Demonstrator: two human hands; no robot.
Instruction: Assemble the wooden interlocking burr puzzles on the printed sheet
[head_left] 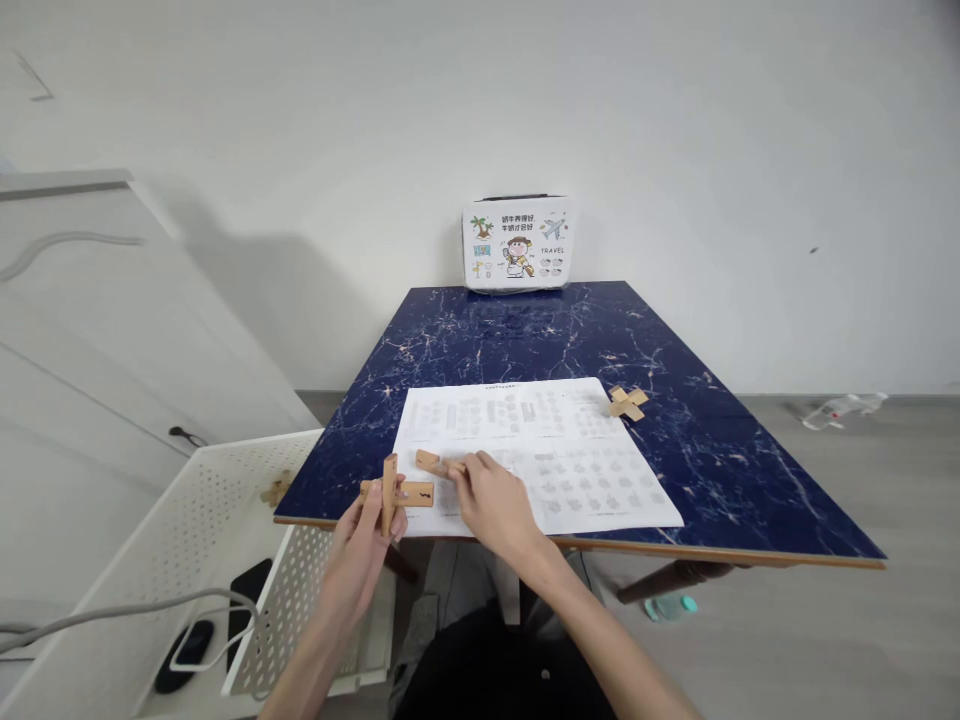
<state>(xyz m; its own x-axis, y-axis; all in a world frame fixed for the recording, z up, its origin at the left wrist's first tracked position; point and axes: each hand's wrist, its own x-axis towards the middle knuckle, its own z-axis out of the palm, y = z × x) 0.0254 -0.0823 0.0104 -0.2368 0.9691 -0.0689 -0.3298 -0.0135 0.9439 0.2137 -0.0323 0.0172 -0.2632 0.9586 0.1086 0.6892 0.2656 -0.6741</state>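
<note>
My left hand is closed around crossed wooden puzzle pieces, one upright and one lying across, near the table's front left. A few centimetres to the right, my right hand pinches a single notched wooden puzzle piece by its right end; its free end points towards the left hand. Both hands are over a printed instruction sheet covered with small grey diagrams. An assembled cross of wooden pieces rests at the sheet's upper right corner.
The blue marbled table carries a white illustrated case at its back, against the wall. To the left stands a white perforated bin with a black mouse, a cable and some wooden pieces. A plastic bottle lies on the floor.
</note>
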